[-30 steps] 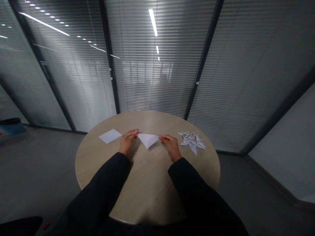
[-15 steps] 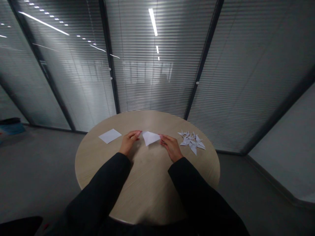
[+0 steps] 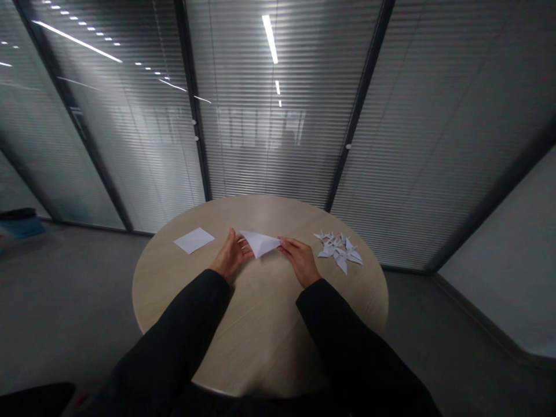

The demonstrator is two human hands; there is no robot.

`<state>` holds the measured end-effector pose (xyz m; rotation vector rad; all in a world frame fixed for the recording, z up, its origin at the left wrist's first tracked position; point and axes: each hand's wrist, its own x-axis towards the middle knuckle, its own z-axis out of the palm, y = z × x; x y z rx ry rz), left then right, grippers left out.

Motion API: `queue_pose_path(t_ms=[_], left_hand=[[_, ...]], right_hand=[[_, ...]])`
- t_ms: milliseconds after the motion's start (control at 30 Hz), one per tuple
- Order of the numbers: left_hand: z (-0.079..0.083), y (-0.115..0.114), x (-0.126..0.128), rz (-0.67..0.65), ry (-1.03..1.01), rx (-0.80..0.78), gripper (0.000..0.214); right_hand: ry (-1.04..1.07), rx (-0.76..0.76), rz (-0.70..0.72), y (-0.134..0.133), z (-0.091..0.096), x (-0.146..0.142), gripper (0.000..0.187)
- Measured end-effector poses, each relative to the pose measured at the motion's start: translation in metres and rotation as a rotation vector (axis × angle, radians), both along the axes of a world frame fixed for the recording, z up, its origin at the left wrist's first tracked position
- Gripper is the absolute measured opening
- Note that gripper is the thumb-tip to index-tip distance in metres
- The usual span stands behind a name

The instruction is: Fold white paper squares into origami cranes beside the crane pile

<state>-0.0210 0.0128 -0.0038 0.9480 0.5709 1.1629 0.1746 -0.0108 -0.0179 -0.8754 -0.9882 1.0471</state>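
A white sheet of paper (image 3: 260, 243), folded to a triangle with one corner pointing toward me, is held just above the table. My right hand (image 3: 301, 258) pinches its right corner between thumb and fingers. At the left corner, my left hand (image 3: 233, 255) has its thumb raised and its fingers spread, with fingertips close to or behind the paper's edge; whether they touch it I cannot tell. A stack or sheet of white square paper (image 3: 194, 240) lies left of my left hand. Right of my right hand is a heap of several folded paper cranes (image 3: 339, 250).
A round light-wood table (image 3: 256, 324) carries all the paper. Behind it stands a glass partition with blinds (image 3: 269, 156) and dark frames. A blue bin with a black liner (image 3: 21, 223) is on the floor at far left. A dark object (image 3: 39, 399) shows at lower left.
My left hand has let go of the paper's left corner and opened, its thumb lifting. The paper now shows as a wider, flatter triangle. My right hand keeps its pinch, almost unmoved.
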Motion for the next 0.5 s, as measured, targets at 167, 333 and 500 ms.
queue_pose_path(t_ms=[167, 333, 500], left_hand=[[-0.003, -0.001, 0.002, 0.111, 0.071, 0.131, 0.066], [-0.002, -0.002, 0.003, 0.179, 0.195, 0.250, 0.055], [-0.001, -0.006, 0.005, 0.115, 0.304, 0.241, 0.045]], right_hand=[[-0.069, 0.003, 0.046, 0.000, -0.003, -0.002, 0.029], [-0.102, -0.026, 0.160, -0.009, 0.005, -0.007, 0.039], [-0.122, -0.050, 0.179, -0.009, 0.005, -0.008, 0.063]])
